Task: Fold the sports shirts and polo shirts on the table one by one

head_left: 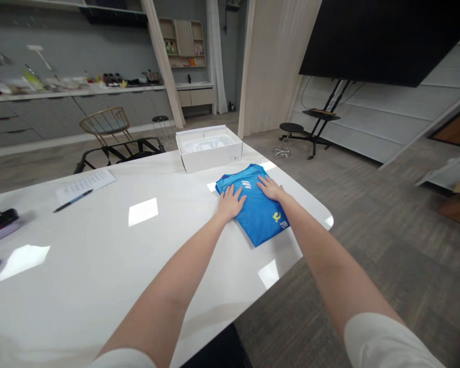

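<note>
Where both hands rest, one folded blue garment point(257, 212), beneath them on the white table point(111, 266); white emblem point(246, 184) between the hands, yellow mark point(276, 216) nearer the body. Left hand point(231, 202): fingers spread, flat on the cloth. Right hand point(270, 187): likewise spread and flat. Just beyond the hands: one white box point(210, 162), uncovered, whitish contents point(210, 143). Well left of the left hand: printed sheet point(85, 185), dark pen point(72, 201) at its near edge.

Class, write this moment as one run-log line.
left hand: spread on garment | right hand: spread on garment | garment: blue, folded, on table | box: open, beyond garment
</note>
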Demonstrator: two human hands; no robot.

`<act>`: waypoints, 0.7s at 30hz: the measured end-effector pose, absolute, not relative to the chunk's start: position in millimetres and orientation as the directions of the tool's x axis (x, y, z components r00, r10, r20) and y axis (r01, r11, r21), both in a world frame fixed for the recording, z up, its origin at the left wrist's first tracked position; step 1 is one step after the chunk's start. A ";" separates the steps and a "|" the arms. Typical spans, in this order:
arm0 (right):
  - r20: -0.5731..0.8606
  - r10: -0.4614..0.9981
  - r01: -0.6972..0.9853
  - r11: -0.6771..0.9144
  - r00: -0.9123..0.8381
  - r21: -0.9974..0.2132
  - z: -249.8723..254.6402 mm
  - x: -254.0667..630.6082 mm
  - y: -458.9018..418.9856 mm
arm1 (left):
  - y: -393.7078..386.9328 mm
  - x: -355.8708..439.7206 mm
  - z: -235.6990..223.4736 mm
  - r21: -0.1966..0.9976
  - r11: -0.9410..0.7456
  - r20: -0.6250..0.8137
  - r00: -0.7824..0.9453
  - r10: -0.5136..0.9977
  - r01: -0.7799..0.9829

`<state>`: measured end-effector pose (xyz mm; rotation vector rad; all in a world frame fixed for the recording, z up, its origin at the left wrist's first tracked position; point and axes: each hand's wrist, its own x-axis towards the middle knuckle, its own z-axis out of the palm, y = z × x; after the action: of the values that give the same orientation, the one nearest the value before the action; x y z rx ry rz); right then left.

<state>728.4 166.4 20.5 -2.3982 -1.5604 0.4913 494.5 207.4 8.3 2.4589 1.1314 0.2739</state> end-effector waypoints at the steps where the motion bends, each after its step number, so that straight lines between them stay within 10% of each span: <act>1: -0.157 0.902 0.825 -0.431 0.401 -0.365 24.0 730.0 162.1 | 202.9 495.2 8.2 0.441 -0.575 0.046 0.622 0.781 0.689; 6: 0.038 0.963 0.912 -0.240 0.268 -0.333 29.2 698.7 125.3 | 152.3 499.3 5.3 0.350 -0.752 0.313 0.687 0.656 0.559; 21: 0.235 0.941 0.964 -0.205 0.242 -0.170 30.7 638.7 43.7 | 123.3 428.2 5.6 0.411 -0.781 0.226 0.778 0.586 0.469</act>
<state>638.7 43.7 30.7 -2.2380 -1.7740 -0.1145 428.2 123.3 5.6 2.6381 0.8091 0.4940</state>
